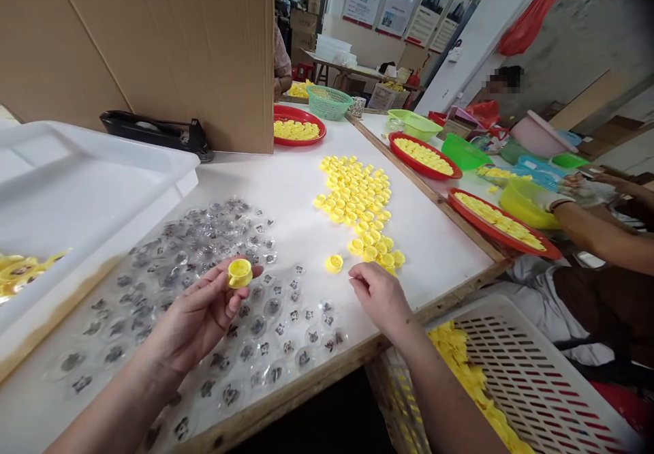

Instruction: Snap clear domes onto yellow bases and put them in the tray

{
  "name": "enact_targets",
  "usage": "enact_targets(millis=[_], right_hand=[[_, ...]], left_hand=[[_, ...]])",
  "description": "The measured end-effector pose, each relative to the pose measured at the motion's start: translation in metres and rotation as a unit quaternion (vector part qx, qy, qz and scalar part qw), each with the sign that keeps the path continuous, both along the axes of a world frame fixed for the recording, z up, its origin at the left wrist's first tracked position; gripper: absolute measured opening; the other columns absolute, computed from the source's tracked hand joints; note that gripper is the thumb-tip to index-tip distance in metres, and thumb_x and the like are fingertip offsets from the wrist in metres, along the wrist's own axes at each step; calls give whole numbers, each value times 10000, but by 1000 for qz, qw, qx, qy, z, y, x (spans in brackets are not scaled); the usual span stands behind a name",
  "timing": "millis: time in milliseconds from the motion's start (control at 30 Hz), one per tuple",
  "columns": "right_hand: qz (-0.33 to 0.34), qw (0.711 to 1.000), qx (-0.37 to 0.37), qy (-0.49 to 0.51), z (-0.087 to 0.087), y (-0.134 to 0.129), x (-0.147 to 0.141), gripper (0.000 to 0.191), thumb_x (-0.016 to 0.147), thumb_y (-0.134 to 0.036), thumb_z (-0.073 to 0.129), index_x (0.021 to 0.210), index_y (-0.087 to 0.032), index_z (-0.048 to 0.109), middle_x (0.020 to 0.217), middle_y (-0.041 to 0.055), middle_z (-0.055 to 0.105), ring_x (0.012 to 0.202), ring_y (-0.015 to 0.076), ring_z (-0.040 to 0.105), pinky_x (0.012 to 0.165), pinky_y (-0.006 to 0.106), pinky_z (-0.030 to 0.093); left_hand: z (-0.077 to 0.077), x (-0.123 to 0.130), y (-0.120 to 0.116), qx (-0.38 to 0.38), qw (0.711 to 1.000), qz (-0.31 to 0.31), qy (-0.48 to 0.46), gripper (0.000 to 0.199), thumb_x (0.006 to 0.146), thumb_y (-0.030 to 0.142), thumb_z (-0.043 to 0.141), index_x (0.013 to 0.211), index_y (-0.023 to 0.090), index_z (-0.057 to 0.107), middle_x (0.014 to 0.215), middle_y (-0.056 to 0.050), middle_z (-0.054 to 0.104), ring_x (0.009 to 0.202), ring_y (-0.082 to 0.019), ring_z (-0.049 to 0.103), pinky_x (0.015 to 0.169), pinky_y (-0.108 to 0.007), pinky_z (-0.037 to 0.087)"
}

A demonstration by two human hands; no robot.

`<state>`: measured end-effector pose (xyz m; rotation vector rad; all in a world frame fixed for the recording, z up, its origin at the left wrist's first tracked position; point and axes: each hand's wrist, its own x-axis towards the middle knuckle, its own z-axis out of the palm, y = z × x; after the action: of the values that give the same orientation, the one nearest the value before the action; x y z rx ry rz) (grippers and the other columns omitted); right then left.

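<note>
My left hand (204,311) holds a small yellow cup-shaped piece (240,272) between thumb and fingers, its round opening facing up. Beneath that hand, many clear round plastic pieces with dark printed pictures (204,236) are spread over the white table (301,208). My right hand (381,297) is low over the table near its front edge, fingers curled together; whatever they might hold is hidden. Just beyond it lies a group of yellow cup-shaped pieces (357,195), and one single yellow piece (334,263) sits apart to its left.
A white tray (102,161) with yellow pieces stands at left, beside a black tape dispenser (156,133) and a cardboard panel (168,45). Red trays (424,157) of yellow pieces line the right. A perforated crate (531,372) sits below the edge. Co-workers' arms (603,229) are at right.
</note>
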<state>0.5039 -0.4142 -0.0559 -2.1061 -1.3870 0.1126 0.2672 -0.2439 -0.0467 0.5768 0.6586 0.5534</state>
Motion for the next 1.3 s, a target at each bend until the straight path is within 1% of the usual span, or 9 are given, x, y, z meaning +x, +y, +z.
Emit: enact_targets(millis=[200,300,467,600,700,833,1000,1133,1300], right_hand=[[144,983,-109,35,5,6,-12,327,746,-37,566,998,-234,633,930,18,568,774,135,565,725,265,441],[164,977,-131,44,-1,13,-20,243,742,-65,604,934,-210,640,890,14,545,722,124,548,688,258,434],[157,980,-111,54,-1,21,-25,152,777,-63,558,707,-191,600,718,-11,551,666,122,536,620,240,413],[131,990,-21,47,15,35,-44,122,814,-106,521,840,-200,594,758,1,585,687,128,561,639,239,444],[110,992,54,-37,25,51,-67,171,845,-129,480,929,-199,613,797,38,593,713,148,578,661,255,464],[173,979,32,-99,31,63,-89,271,908,-151,397,1081,-170,604,843,81,600,780,174,601,709,289,495],[242,969,42,19,39,62,-85,278,898,-159,466,1152,-191,575,1008,79,618,898,161,606,772,276,509],[239,966,32,99,43,63,-78,206,829,-153,582,1020,-224,615,925,20,650,758,131,617,695,257,517],[245,963,23,108,46,64,-77,242,809,-157,589,1036,-232,629,877,30,646,727,139,611,605,245,510]], left_hand=[[-4,1,-10,-2,996,-92,3,273,863,141,511,1133,144,553,1010,-148,657,596,-98,626,493,-141,519],[-8,3,-13,-8,993,-119,-4,248,858,165,538,1104,148,547,999,-150,660,598,-99,629,498,-141,515],[-12,5,-14,-19,992,-121,-7,227,860,165,537,1085,137,522,984,-162,659,585,-99,626,488,-146,512],[-11,7,-18,-21,991,-129,-13,202,862,177,540,1058,128,522,941,-147,660,602,-106,641,511,-148,526],[-12,9,-22,-27,990,-135,-28,203,854,179,558,1048,128,526,900,-113,651,641,-117,659,549,-149,542],[-13,9,-22,-26,990,-120,-65,164,860,176,549,1012,114,538,825,-73,627,648,-113,661,566,-144,544],[-11,6,-17,-14,991,-113,-72,161,857,187,555,997,107,549,753,-58,615,582,-96,639,507,-126,513],[-7,6,-17,8,992,-117,-54,226,809,235,632,990,119,562,758,-52,622,555,-95,624,482,-135,493],[-7,6,-19,47,990,-124,-49,320,748,287,704,985,128,560,799,-61,648,598,-104,628,524,-158,498]])
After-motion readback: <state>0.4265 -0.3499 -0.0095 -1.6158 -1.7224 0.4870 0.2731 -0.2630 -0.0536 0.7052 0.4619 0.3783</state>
